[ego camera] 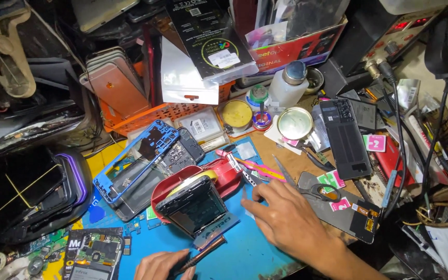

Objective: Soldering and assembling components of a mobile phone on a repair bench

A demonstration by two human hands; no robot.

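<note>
At the bottom of the frame my left hand [159,265] is grasping a brown tool [206,250], just below the opened phone [195,210] at centre. My right hand [286,218] is resting loose, fingers spread, beside the scissors [312,191] at right of centre, gripping nothing.

Centre of frame: opened phone [195,207] propped on a tape dispenser [224,173] on the mat [245,254]. Phone frame [136,158] to its left — scissors [307,189] to its right; basket [146,111] behind, circuit board [97,249] at lower left.
</note>
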